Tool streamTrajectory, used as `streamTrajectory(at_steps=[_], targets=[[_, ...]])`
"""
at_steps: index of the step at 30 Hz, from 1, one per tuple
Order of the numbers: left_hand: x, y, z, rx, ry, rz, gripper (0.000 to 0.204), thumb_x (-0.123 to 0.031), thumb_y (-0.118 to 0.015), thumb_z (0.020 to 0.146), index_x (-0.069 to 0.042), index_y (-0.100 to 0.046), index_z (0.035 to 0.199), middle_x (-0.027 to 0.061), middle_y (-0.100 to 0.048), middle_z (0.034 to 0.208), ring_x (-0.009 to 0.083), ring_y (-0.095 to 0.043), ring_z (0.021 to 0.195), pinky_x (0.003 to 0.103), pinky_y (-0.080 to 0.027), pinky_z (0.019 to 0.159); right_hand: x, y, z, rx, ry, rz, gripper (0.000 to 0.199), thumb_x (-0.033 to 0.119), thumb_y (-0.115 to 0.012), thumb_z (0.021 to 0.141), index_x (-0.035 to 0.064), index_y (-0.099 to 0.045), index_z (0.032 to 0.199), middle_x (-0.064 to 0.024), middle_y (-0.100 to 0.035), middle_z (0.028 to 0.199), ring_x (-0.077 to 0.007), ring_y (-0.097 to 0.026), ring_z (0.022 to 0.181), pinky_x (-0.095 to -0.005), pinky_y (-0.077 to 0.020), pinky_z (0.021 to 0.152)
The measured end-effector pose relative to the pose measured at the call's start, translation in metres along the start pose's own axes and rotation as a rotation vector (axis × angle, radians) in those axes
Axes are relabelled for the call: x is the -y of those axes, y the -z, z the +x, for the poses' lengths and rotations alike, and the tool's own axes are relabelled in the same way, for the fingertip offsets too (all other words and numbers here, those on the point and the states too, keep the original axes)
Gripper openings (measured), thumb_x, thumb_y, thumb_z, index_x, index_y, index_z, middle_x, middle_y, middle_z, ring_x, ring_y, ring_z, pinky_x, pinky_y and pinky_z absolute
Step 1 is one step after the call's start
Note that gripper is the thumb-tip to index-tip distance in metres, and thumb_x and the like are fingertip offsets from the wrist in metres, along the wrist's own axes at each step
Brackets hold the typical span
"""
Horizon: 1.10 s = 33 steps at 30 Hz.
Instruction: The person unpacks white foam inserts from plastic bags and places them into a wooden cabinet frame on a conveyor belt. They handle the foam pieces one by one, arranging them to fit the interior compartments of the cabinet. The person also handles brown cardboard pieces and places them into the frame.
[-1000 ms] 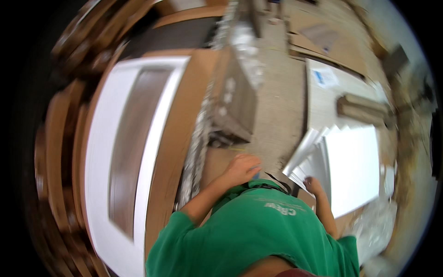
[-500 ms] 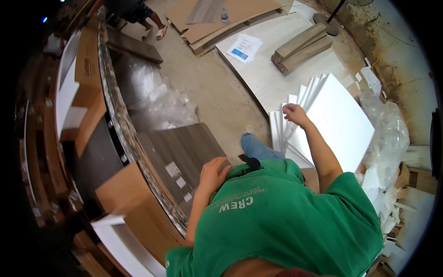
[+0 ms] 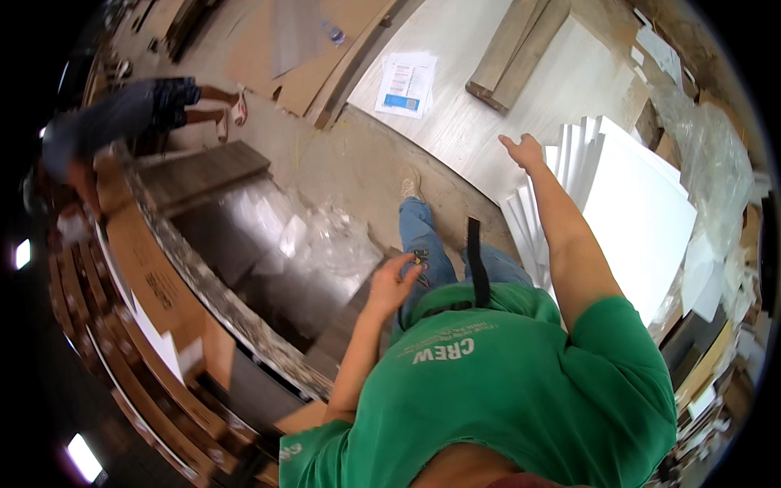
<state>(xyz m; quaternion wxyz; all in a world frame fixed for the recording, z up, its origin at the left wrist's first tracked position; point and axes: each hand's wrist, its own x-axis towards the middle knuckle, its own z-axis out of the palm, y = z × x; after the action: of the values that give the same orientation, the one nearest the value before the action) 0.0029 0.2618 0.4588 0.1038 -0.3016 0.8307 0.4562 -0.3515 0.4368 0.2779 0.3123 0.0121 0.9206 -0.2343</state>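
My left hand (image 3: 393,282) hangs in front of my thigh, its fingers loosely apart with nothing in them. The right hand (image 3: 523,151) is held out ahead, beside the upper edge of a leaning stack of white panels (image 3: 630,215). A finger points out to the left from it, and I see nothing held. Beyond that hand, a pale wood-grain board (image 3: 455,98) lies flat, bearing printed sheets (image 3: 405,84) and two long brown wood-grain pieces (image 3: 521,53). Clear plastic wrap (image 3: 325,240) lies to the left of my legs.
At the far left another person (image 3: 122,122) bends over a long cardboard box (image 3: 154,268). A brown wood-grain panel (image 3: 199,175) lies near that person. Cardboard sheets (image 3: 252,73) with a plastic bottle (image 3: 333,32) are at the back. Crumpled clear plastic (image 3: 708,154) stands behind the white panels.
My view has shifted and turned. My right hand has moved off the top of the white panels. My left hand has left the brown panel's edge. More of the other person shows.
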Motion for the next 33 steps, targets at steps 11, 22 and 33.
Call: streamTrajectory(at_steps=[11,22,33], targets=[[0.116,-0.013,0.218,0.157,0.119,-0.133,0.025,-0.015,-0.065,0.078,-0.003,-0.061,0.099,0.0149,-0.062,0.091,0.0277,-0.060,0.079,0.031,-0.047,0.069,0.100,-0.063,0.224,-0.199,-0.329,0.068,0.121,0.068,-0.065,0.056,-0.0125,-0.014,0.130,-0.0287,-0.051,0.112,-0.0358,-0.053,0.104,-0.0365,-0.0440,0.087],[0.146,0.032,0.306,0.223,0.132,-0.013,0.022,-0.008,-0.064,0.075,-0.001,-0.060,0.096,0.0147,-0.061,0.090,0.0296,-0.059,0.081,0.034,-0.048,0.068,0.139,-0.124,0.337,-0.300,-0.620,0.051,0.117,0.045,-0.073,0.058,0.0142,0.005,0.139,-0.0240,-0.029,0.127,-0.0371,-0.037,0.113,-0.0427,-0.0419,0.087],[0.160,0.026,0.321,0.255,0.327,-0.338,0.022,-0.010,-0.061,0.082,-0.001,-0.059,0.102,0.0077,-0.062,0.087,0.0123,-0.058,0.074,0.024,-0.047,0.064,0.095,-0.116,0.283,-0.305,-0.540,0.048,0.114,0.038,-0.073,0.055,0.0141,0.000,0.140,-0.0277,-0.036,0.119,-0.0356,-0.044,0.107,-0.0394,-0.0419,0.088]])
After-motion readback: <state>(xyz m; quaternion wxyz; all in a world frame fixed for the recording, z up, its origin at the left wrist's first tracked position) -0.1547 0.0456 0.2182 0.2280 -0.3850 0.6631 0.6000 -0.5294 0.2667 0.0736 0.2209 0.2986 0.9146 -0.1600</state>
